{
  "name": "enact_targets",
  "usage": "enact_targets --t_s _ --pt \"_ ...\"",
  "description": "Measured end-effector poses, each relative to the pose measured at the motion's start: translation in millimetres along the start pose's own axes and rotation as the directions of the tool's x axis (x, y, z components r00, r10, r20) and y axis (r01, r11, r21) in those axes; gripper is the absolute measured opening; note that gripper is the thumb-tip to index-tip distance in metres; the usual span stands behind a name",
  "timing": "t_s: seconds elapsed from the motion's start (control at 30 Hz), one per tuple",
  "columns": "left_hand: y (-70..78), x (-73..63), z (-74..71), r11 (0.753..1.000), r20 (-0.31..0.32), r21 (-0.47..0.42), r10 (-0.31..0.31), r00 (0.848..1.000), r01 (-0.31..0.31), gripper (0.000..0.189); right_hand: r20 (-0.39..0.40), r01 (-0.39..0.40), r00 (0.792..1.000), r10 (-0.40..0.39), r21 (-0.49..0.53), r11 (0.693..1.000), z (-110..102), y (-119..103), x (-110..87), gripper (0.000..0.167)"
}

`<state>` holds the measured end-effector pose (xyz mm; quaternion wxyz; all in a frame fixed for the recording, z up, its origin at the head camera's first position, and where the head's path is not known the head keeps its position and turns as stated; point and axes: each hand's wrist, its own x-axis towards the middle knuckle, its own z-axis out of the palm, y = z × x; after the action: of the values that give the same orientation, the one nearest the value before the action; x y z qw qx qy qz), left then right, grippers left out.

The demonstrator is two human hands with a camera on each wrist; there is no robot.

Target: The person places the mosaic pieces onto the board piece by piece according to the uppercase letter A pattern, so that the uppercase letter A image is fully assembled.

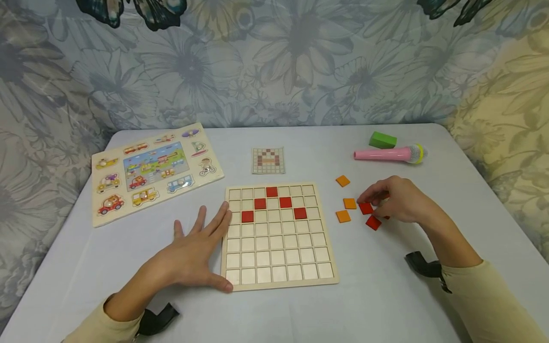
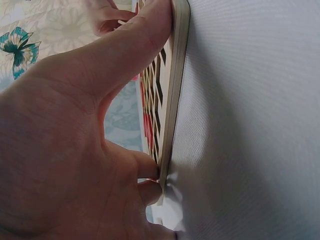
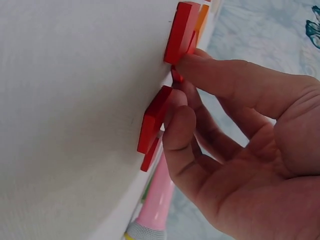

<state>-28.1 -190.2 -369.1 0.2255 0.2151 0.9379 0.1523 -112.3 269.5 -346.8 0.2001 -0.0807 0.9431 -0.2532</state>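
Observation:
A wooden grid board [image 1: 279,287] lies on the table, several red square tiles set in its upper cells. My left hand [image 1: 188,257] rests along its left edge, fingers spread, thumb on the lower left corner; the left wrist view shows that thumb [image 2: 135,45] on the rim. To the right of the board, my right hand [image 1: 405,200] pinches a red tile [image 1: 366,208] between thumb and fingertips, low over the table. Another red tile [image 1: 373,223] lies just below; more red tiles [image 3: 155,117] sit around the fingers, partly hidden by the hand.
Orange tiles [image 1: 343,216] lie between board and right hand. A small pattern card [image 1: 268,160] is behind the board. A picture puzzle board [image 1: 156,174] stands back left. At the back right are a pink toy microphone [image 1: 383,154] and a green block [image 1: 382,140].

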Motion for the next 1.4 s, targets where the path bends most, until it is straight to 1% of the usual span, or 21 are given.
enact_targets --t_s 0.23,0.47,0.57,0.77,0.97,1.17,1.3,1.4 --pt "0.8 -0.2 -1.0 1.0 0.0 0.007 -0.003 1.0 0.003 0.148 -0.018 -0.009 1.0 0.008 -0.018 1.0 1 -2 1.4 0.03" --pt "0.2 0.1 -0.3 1.0 -0.008 -0.004 0.009 1.0 -0.009 0.148 -0.012 -0.035 0.999 0.035 -0.004 0.999 0 -3 1.6 0.03" --pt "-0.8 -0.3 1.0 1.0 -0.008 -0.002 0.004 1.0 -0.004 0.147 -0.02 -0.037 0.999 0.037 -0.006 0.999 -1 -2 1.6 0.032" --pt "-2.0 -0.7 2.2 1.0 -0.012 -0.005 -0.001 1.0 0.001 0.147 -0.063 -0.02 0.998 0.019 -0.014 1.0 -2 -4 0.7 0.03" --pt "-1.8 -0.1 1.1 1.0 -0.001 -0.008 -0.001 1.0 0.001 0.146 -0.107 -0.016 0.994 0.014 -0.015 1.0 1 -8 -1.3 0.03" --pt "-1.2 1.3 0.9 1.0 -0.007 -0.01 0.015 1.0 -0.015 0.147 -0.128 0.005 0.992 -0.006 -0.009 1.0 5 -13 -3.2 0.028" --pt "-1.1 0.7 0.6 1.0 -0.005 -0.01 0.011 1.0 -0.011 0.147 -0.137 0.013 0.991 -0.013 -0.001 1.0 8 -18 -2.8 0.027" --pt "-1.6 0.4 0.7 1.0 -0.009 -0.009 0.012 1.0 -0.012 0.147 -0.14 0.035 0.99 -0.035 -0.003 0.999 10 -23 -1.4 0.027"
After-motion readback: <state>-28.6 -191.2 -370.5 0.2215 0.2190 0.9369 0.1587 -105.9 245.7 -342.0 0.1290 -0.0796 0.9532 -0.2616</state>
